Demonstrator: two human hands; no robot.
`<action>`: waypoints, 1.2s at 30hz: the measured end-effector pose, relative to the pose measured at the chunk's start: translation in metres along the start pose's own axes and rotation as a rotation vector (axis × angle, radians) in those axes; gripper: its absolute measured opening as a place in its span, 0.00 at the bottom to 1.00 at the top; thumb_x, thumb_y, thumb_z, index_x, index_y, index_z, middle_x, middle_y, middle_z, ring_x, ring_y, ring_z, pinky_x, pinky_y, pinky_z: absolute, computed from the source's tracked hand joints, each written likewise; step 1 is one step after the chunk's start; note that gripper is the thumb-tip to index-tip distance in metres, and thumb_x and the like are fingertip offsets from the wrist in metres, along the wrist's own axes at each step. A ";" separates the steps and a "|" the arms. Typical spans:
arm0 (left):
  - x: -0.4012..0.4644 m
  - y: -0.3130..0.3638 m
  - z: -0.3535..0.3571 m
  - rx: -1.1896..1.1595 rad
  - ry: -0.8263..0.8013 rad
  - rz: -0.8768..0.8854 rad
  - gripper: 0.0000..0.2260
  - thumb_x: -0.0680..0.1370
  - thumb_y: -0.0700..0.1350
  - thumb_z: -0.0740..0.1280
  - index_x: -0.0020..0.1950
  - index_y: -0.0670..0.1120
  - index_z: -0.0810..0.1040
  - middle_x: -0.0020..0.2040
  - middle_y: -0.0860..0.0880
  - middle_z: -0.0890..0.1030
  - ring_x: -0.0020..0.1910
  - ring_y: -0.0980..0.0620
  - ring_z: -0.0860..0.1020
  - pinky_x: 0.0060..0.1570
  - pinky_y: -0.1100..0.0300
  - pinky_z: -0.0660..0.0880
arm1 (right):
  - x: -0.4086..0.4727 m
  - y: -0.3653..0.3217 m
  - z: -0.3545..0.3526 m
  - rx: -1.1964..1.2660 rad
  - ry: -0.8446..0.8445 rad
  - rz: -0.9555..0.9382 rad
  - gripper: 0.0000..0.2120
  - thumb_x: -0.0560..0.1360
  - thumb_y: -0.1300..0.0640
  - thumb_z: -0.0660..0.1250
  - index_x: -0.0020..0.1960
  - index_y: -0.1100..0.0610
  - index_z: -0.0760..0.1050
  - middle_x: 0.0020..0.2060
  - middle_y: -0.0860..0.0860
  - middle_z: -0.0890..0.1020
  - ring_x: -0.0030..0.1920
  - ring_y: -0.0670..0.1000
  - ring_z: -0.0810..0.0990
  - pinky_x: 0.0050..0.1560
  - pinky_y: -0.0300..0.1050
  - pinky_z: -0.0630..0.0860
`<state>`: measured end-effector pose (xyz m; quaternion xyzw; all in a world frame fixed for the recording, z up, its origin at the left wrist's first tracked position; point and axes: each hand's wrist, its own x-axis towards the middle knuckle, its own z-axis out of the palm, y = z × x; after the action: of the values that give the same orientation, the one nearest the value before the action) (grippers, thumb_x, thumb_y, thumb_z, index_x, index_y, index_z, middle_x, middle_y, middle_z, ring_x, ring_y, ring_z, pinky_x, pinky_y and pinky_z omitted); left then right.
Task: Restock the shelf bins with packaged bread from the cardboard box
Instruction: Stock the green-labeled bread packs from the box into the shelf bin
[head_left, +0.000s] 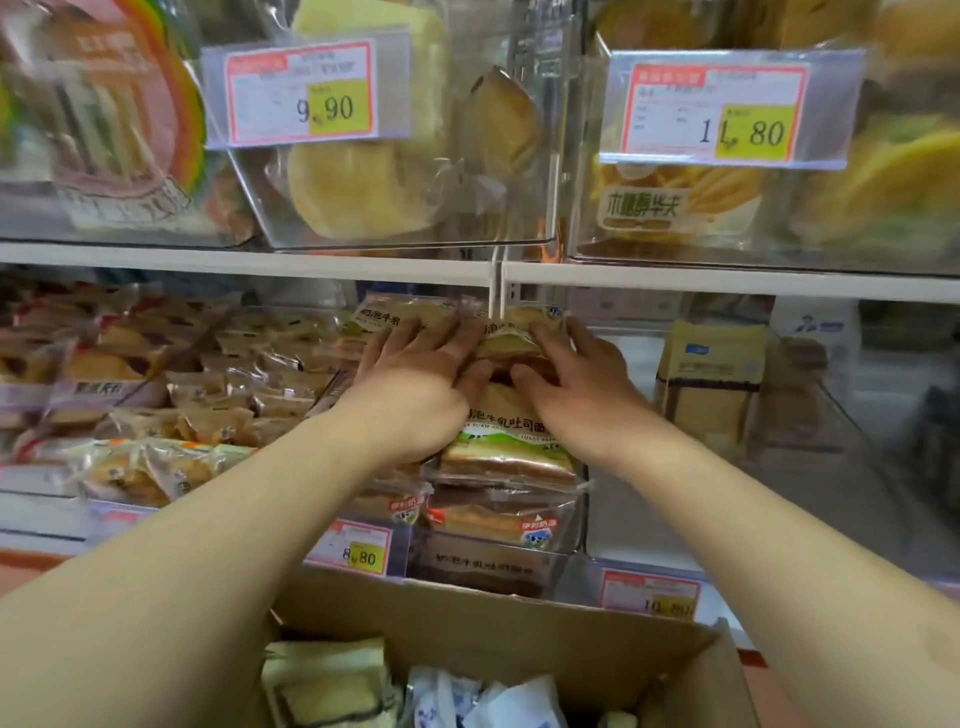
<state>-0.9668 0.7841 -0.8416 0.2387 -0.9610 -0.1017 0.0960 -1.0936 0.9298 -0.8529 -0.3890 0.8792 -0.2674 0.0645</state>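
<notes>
The shelf (311, 257), a white painted ledge, carries clear hard-plastic bins with price tags clipped to their fronts. Below it, at the frame's bottom edge, sits the cardboard box (498, 618), matte brown and open, with wrapped bread packs still inside. The middle bin (483, 566) on the lower shelf is stacked high with packaged bread: soft toast slices in glossy, crinkled film printed green and white.

Both hands reach deep to the rear of that bin. The left hand (410, 374) lies with straight fingers spread over one bread pack (387, 317). The right hand (576, 374) has its grip curled round a second bread pack (511, 335), thumb under and fingers over the top, so it holds the pack at the top of the pile, just under the upper shelf's edge.

Likely risks: the film looks slick and the stack is tall, so a push from the top could send front packs sliding out over the bin's lip toward the box. Pressing hard would squash the soft bread. The upper shelf's hanging divider (496, 291) could snag the wrapper.
</notes>
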 end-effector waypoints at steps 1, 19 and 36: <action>0.001 0.000 0.000 0.008 -0.011 -0.004 0.27 0.84 0.63 0.49 0.83 0.64 0.50 0.85 0.57 0.51 0.83 0.46 0.49 0.80 0.48 0.41 | -0.002 0.000 0.001 0.007 -0.017 -0.001 0.32 0.84 0.36 0.56 0.85 0.40 0.51 0.86 0.48 0.47 0.84 0.56 0.44 0.82 0.55 0.48; -0.168 0.009 -0.023 -0.135 0.005 0.096 0.27 0.84 0.65 0.48 0.83 0.64 0.52 0.83 0.62 0.48 0.83 0.58 0.42 0.82 0.53 0.44 | -0.152 -0.013 -0.017 0.067 0.047 -0.193 0.28 0.84 0.42 0.61 0.82 0.43 0.60 0.78 0.42 0.61 0.79 0.45 0.55 0.79 0.46 0.58; -0.269 -0.023 0.011 -0.120 -0.455 0.017 0.27 0.85 0.61 0.54 0.83 0.56 0.58 0.82 0.56 0.62 0.80 0.55 0.60 0.78 0.58 0.58 | -0.209 0.011 0.125 -0.298 -0.664 -0.141 0.36 0.75 0.50 0.77 0.79 0.49 0.68 0.71 0.50 0.75 0.72 0.53 0.73 0.70 0.45 0.72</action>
<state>-0.7258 0.8942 -0.8948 0.1952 -0.9520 -0.2093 -0.1083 -0.9170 1.0336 -0.9844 -0.5192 0.8108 0.0004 0.2703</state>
